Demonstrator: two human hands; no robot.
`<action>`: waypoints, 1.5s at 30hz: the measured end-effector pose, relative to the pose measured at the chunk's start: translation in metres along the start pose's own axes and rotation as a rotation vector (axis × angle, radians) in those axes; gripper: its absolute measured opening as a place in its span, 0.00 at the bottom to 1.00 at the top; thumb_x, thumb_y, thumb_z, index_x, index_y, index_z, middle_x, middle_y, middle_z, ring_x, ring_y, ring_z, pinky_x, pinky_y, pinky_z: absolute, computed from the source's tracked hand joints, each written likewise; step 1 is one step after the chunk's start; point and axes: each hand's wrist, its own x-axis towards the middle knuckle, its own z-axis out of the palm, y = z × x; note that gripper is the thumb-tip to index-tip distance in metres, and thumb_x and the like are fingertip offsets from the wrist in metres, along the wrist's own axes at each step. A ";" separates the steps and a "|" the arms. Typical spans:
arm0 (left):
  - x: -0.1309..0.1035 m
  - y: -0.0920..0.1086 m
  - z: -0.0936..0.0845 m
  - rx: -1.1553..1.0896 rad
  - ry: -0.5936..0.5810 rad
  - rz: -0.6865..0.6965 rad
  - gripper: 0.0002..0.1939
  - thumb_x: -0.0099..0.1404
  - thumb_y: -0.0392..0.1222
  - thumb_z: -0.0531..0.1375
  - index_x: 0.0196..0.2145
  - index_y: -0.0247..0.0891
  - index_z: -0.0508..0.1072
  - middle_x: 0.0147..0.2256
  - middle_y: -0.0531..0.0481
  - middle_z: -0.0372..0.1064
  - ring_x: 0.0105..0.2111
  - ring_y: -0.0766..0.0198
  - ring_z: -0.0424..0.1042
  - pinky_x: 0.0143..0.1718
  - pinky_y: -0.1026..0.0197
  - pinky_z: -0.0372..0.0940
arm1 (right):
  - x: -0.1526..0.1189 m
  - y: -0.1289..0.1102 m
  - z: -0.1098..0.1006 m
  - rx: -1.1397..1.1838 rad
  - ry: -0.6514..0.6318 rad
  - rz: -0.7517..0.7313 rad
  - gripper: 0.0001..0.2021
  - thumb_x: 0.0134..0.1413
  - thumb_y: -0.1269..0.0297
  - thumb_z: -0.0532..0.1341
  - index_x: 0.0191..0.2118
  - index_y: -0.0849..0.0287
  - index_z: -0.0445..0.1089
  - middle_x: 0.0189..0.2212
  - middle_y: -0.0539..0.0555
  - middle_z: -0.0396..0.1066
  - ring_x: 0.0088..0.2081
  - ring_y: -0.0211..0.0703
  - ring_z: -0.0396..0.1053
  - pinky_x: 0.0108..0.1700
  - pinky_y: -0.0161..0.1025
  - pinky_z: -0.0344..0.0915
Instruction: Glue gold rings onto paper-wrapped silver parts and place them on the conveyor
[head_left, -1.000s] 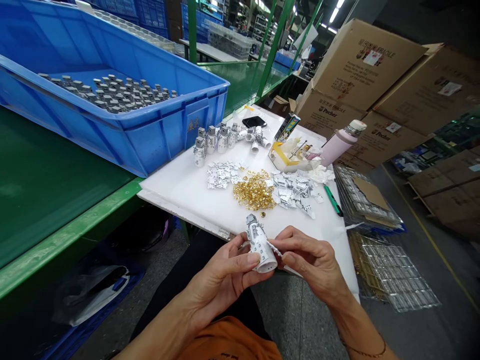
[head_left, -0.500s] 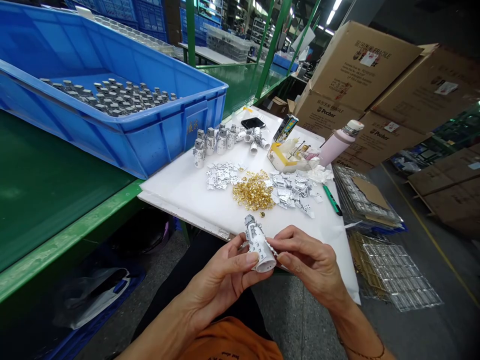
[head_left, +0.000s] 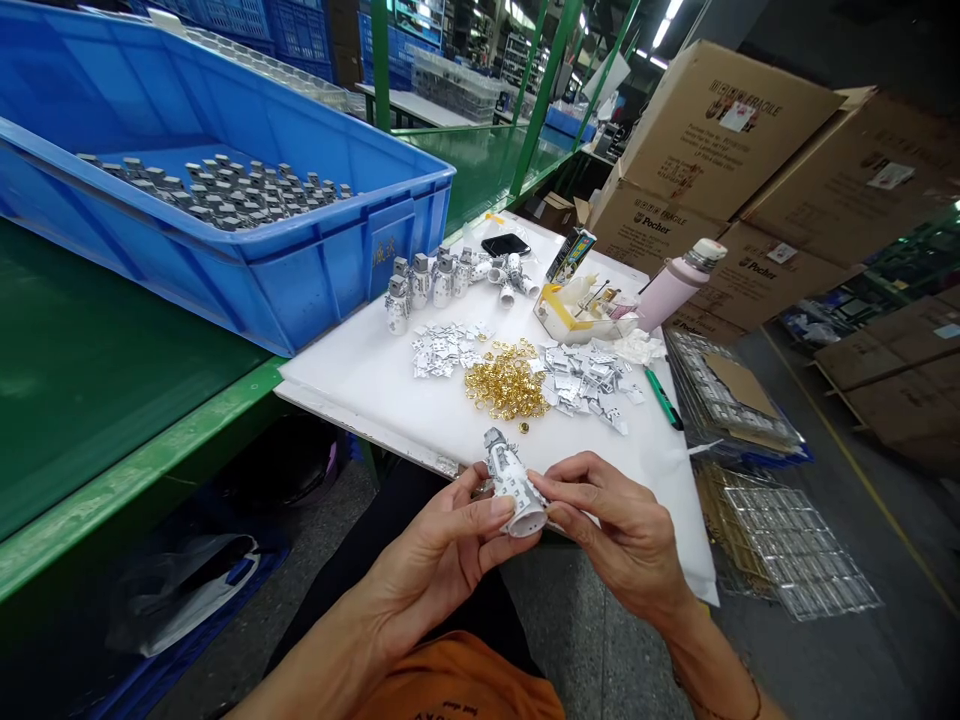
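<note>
My left hand [head_left: 450, 530] is closed around a white cylindrical model part [head_left: 516, 490] with small dark markings and a grey block at its top. The part is tilted, its open round end toward me. At its lower right side, the thumb and fingertips of my right hand [head_left: 611, 520] pinch a small white piece against the wall, mostly hidden by the fingers. Beyond my hands, a pile of small gold rings [head_left: 510, 380] lies on the white table [head_left: 360, 380]. Flat white pieces [head_left: 585, 378] are heaped to its right, and more small white pieces [head_left: 442, 350] to its left.
Several similar cylindrical parts [head_left: 420, 283] stand beside a blue crate [head_left: 315, 270] holding grey blocks. A phone [head_left: 505, 245], a tray of small bottles [head_left: 555, 315], a pink flask [head_left: 675, 290] and a green marker [head_left: 664, 400] are farther back. Cardboard boxes [head_left: 720, 130] rise at right.
The cylindrical part has shifted slightly up and left in my left hand. My right fingertips have moved a little along with it and still press at its side.
</note>
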 end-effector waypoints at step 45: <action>-0.010 0.013 -0.003 0.379 -0.149 0.057 0.29 0.59 0.33 0.64 0.58 0.43 0.67 0.52 0.44 0.69 0.51 0.55 0.67 0.52 0.54 0.59 | 0.002 -0.015 0.019 0.804 -0.104 0.556 0.15 0.57 0.62 0.65 0.48 0.53 0.63 0.41 0.52 0.65 0.42 0.40 0.63 0.46 0.38 0.63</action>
